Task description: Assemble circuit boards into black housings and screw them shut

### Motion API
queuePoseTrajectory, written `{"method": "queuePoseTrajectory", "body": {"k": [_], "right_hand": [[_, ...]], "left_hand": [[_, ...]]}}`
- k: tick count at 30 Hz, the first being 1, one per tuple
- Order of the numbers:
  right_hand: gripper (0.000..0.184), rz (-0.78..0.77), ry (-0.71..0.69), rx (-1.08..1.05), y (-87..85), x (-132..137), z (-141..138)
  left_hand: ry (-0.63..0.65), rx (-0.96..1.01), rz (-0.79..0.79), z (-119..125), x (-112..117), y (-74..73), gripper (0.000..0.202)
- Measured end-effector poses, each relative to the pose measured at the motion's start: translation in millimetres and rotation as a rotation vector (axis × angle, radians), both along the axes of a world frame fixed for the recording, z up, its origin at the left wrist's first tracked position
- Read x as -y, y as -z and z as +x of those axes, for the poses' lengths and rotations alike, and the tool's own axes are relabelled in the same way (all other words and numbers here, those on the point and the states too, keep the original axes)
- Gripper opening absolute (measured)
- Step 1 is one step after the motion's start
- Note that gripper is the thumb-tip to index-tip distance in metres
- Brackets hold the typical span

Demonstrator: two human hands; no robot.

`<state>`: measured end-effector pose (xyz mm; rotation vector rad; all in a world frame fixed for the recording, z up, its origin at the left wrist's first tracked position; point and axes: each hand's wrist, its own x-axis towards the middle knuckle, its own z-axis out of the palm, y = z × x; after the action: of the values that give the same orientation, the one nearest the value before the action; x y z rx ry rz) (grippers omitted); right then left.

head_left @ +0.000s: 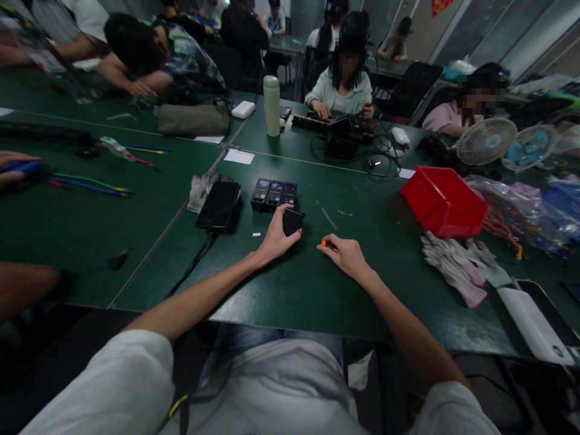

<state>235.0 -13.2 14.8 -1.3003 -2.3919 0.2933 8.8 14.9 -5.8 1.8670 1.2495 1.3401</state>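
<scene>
Gripping a small black box (293, 222) in the left hand (274, 235); holding an orange-black tool (328, 245) in the right hand (348, 257), just beside.

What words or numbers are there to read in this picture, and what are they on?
No words or numbers are readable.
Black three-part unit: pale markings, too small to read.
Black block in the left hand: no lettering that I can make out.
White device at the right: round dark mark, too small to read.
Red hanging at the top: yellowish marks, too blurred.
</scene>
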Motion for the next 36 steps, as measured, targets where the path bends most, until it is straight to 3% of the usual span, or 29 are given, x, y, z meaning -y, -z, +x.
{"method": "queuePoseTrajectory", "body": {"k": [15, 36], "right_hand": [[0.03, -0.05, 0.004, -0.089, 4.7, -1.7, -0.6], [0.027, -0.031, -0.018, 0.016, 7.8, 0.6, -4.5]], "left_hand": [[-0.004, -0.013, 0.017, -0.5, -1.6, 3.6, 0.061], [0.011, -0.03, 0.016, -0.1, -2.7, 2.0, 0.061]]}}
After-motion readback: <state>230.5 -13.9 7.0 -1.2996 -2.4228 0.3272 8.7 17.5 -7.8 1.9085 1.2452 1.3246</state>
